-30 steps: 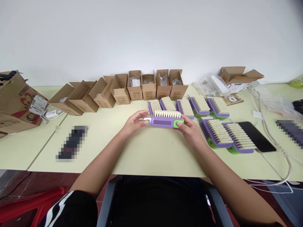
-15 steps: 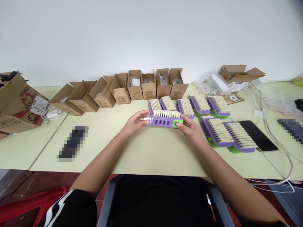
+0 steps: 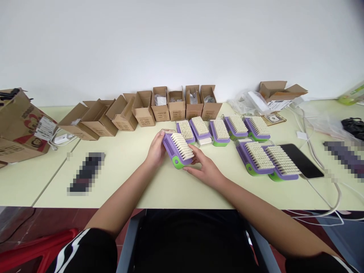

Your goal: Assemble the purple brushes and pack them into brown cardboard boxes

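Observation:
A purple and green brush (image 3: 179, 149) with cream bristles is held above the table between both hands. My left hand (image 3: 157, 149) grips its far left end, thumb and fingers closed around the purple body. My right hand (image 3: 205, 167) is closed on its near right side, by the green end. The bristles face up and the brush sits at a slant. Just behind it lie similar brushes, among them one brush (image 3: 200, 127) with its clear end toward me and another brush (image 3: 220, 131) with its green end toward me. Further right are two more brushes, one brush (image 3: 258, 156) overlapping the other.
Several open cardboard boxes (image 3: 143, 110) line the wall, some with plastic bags inside. A larger carton (image 3: 25, 125) stands far left. On the right are a black tablet-like slab (image 3: 301, 161), white cables (image 3: 315, 151) and an open box (image 3: 281, 94). A pixelated dark object (image 3: 87, 172) lies left.
The held brush has turned from lying crosswise to a slant, its green end swinging toward me, and shifted left. My right hand moved left and lower with it. The view has shifted slightly.

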Demonstrator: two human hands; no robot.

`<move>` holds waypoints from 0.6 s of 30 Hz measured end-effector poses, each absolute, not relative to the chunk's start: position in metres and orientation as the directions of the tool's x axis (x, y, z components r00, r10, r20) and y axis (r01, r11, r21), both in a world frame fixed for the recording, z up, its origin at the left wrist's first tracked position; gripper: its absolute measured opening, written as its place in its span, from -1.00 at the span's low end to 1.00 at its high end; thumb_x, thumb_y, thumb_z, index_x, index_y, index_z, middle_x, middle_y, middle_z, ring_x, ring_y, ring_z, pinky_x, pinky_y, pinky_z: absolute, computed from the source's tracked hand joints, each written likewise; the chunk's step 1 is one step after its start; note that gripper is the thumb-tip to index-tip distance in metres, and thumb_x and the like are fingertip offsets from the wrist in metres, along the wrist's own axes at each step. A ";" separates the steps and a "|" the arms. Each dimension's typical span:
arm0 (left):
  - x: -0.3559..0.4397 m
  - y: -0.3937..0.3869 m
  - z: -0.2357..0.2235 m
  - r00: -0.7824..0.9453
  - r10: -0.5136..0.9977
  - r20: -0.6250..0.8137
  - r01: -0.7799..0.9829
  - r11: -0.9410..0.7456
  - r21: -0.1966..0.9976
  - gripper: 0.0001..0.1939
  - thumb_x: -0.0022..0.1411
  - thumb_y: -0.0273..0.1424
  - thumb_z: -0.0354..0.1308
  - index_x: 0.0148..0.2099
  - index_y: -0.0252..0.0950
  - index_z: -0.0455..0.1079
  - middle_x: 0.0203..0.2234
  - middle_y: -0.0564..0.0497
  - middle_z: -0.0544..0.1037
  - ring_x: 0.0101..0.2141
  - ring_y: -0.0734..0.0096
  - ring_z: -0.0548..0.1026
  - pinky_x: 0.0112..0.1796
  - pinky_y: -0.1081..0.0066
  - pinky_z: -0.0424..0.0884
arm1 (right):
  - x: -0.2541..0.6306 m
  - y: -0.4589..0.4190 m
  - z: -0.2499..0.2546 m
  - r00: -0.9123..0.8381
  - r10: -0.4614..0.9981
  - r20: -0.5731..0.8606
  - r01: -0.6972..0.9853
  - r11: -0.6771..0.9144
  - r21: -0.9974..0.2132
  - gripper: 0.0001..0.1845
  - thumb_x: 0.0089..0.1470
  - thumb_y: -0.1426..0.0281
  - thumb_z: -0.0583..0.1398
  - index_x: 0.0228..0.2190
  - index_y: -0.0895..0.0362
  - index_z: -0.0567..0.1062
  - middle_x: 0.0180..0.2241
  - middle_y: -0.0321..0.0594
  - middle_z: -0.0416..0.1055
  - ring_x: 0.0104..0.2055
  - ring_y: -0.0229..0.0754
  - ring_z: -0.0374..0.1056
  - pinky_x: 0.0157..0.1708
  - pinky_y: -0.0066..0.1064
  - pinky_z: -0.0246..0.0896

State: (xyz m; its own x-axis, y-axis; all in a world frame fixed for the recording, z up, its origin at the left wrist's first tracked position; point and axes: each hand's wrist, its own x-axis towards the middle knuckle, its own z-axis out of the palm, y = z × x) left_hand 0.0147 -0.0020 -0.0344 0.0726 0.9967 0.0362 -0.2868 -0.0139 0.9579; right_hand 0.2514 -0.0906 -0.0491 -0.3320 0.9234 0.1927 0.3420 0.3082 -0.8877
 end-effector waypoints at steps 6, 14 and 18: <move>0.020 -0.004 -0.050 -0.168 0.985 -0.042 -0.182 0.011 0.983 -0.45 0.45 0.18 0.18 0.07 -0.20 0.51 -0.10 -0.05 0.66 -0.08 0.15 0.60 0.04 0.18 0.53 | 0.237 -0.085 -0.041 -0.430 0.876 0.217 0.469 0.422 -0.776 -0.10 0.36 0.12 0.32 0.57 -0.18 0.11 0.23 -0.02 0.57 0.10 0.18 0.61 0.14 0.20 0.55; 0.004 0.011 -0.059 -0.222 0.975 -0.014 -0.182 -0.027 0.983 -0.42 0.39 0.12 0.31 0.22 -0.15 0.41 -0.10 -0.01 0.61 -0.17 0.26 0.57 -0.10 0.27 0.53 | 0.221 -0.075 -0.044 -0.456 0.860 0.227 0.434 0.438 -0.787 -0.12 0.40 0.14 0.28 0.58 -0.26 0.06 0.46 -0.08 0.37 0.26 0.21 0.54 0.24 0.25 0.51; -0.001 0.027 -0.067 -0.195 0.980 -0.049 -0.220 0.006 0.976 -0.40 0.32 0.00 0.39 0.25 -0.18 0.42 -0.05 -0.04 0.63 -0.17 0.25 0.60 -0.09 0.26 0.54 | 0.231 -0.075 -0.043 -0.504 0.847 0.168 0.401 0.402 -0.823 -0.09 0.39 0.10 0.29 0.58 -0.31 0.04 0.51 -0.11 0.27 0.31 0.20 0.49 0.10 0.14 0.62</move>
